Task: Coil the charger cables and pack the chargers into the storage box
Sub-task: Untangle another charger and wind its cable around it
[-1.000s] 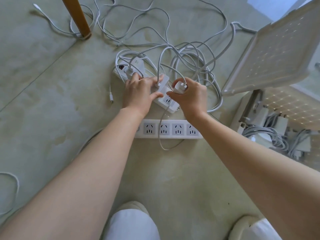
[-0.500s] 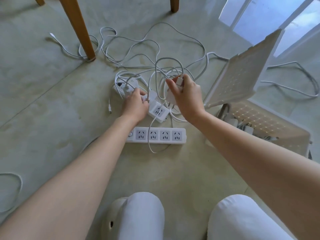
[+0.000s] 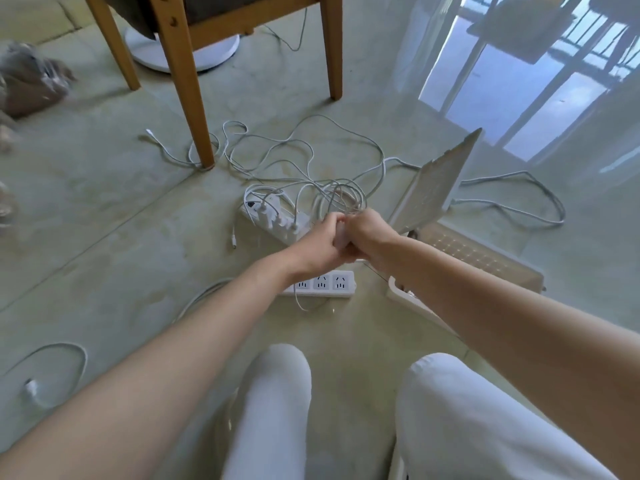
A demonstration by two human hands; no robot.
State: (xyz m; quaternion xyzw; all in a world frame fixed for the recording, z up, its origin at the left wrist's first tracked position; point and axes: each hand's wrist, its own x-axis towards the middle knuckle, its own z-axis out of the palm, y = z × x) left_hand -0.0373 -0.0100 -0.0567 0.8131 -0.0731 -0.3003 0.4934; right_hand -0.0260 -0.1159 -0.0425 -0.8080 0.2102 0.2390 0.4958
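The floor (image 3: pixel 104 237) is pale green and shiny. On the far right it mirrors a big window (image 3: pixel 512 98).

At the far left lies a crinkly bag (image 3: pixel 31 84), a bit blurry. Low down on the left, a loose cable (image 3: pixel 69 351) curls on the floor with a small white plug at its end. A wooden chair (image 3: pixel 187 81) stands at the back, and a round white base (image 3: pixel 218 51) sits under it. A tangle of white cables (image 3: pixel 304 157) spreads from the foot of one chair leg to the middle of the floor.

In the middle, the far power strip (image 3: pixel 263 216) has a few plugs stuck in it. The near power strip (image 3: pixel 327 284) lies partly hidden under the left arm. The left hand (image 3: pixel 318 242) and the right hand (image 3: pixel 370 233) meet in the air above the two strips. Both hands curl tight round a white charger (image 3: pixel 341 233), which sits squeezed between them. Loops of cable rise from the fingers.

To the right, the storage box (image 3: pixel 485 258) sits on the floor just beside the right arm. Its lid (image 3: pixel 436 185) stands open. The arm hides the box's near side. A long cable (image 3: pixel 540 202) bends behind the box.

Two knees in white trousers (image 3: pixel 273 393) show at the bottom.
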